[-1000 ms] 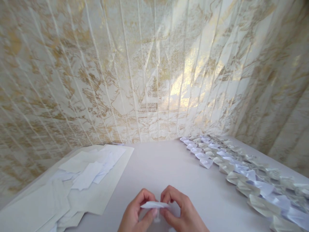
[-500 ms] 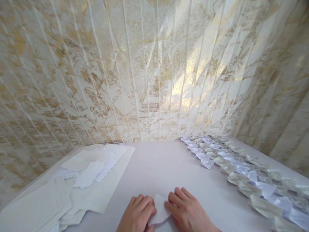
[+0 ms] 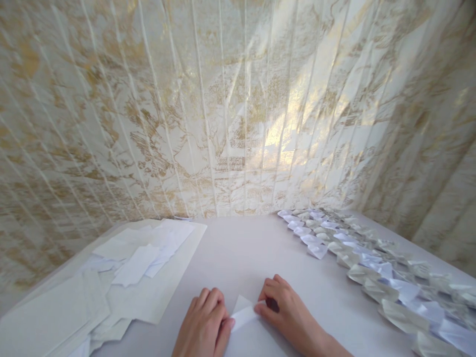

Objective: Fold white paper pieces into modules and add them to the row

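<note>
A small white sheet of paper [image 3: 245, 317], partly folded, lies between my two hands near the front of the table. A pointed corner of it sticks up at the back, and a folded strip runs across its front. My left hand [image 3: 206, 320] is closed on the paper's left end, thumb along the edge. At the right end, my right hand [image 3: 284, 312] pinches the strip between thumb and forefinger. The ends of the paper are hidden under the fingers.
Loose sheets of white paper [image 3: 137, 263] and a stack of larger sheets [image 3: 48, 317] lie on the left. Overlapping rows of folded paper pieces [image 3: 379, 292] cover the right side of the white table [image 3: 238, 248]. A patterned curtain [image 3: 223, 124] hangs behind.
The right hand has turned and lifted slightly, now pinching the paper with thumb and forefinger. The left hand has shifted a little left. A folded strip now shows across the paper's front.
</note>
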### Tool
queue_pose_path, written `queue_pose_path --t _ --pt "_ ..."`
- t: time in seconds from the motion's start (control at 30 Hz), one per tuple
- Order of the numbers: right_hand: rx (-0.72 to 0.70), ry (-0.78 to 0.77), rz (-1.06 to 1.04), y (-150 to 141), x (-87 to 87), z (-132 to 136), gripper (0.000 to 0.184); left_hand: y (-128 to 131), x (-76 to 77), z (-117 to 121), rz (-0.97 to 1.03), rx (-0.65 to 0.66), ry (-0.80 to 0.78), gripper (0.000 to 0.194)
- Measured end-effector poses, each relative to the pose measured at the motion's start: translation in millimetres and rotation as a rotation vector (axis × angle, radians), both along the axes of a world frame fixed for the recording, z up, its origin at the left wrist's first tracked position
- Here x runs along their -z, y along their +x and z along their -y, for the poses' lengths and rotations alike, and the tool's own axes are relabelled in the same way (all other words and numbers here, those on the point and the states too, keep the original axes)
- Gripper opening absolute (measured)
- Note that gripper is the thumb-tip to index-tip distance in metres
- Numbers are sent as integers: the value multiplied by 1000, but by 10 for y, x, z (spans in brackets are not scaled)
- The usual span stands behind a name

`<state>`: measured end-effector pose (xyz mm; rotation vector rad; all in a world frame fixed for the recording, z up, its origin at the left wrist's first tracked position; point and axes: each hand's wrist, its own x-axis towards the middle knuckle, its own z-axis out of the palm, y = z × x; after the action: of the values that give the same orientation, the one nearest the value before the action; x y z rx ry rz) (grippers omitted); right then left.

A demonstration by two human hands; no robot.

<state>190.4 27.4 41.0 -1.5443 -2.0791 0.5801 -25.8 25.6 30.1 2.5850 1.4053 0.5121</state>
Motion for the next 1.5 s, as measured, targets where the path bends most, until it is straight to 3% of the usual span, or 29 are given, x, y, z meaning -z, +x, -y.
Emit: queue_pose_path --t 0.43,0.63,0.87,1.13,1.27,1.5 --pt "31 61 70 -63 49 34 13 51 -29 -5 11 -63 -44 12" --pt "-5 69 15 -127 36 51 18 60 28 -16 89 29 -59 21" --pt "24 60 12 -239 61 42 21 81 18 -7 143 33 -101 21" --pt "24 -59 25 -44 -16 -11 26 50 90 4 208 47 -17 21" --pt "6 -100 14 119 -50 -38 33 88 14 19 201 23 -40 9" --pt "-65 -122 -112 150 -77 -30 39 211 -63 0 188 -67 -133 19"
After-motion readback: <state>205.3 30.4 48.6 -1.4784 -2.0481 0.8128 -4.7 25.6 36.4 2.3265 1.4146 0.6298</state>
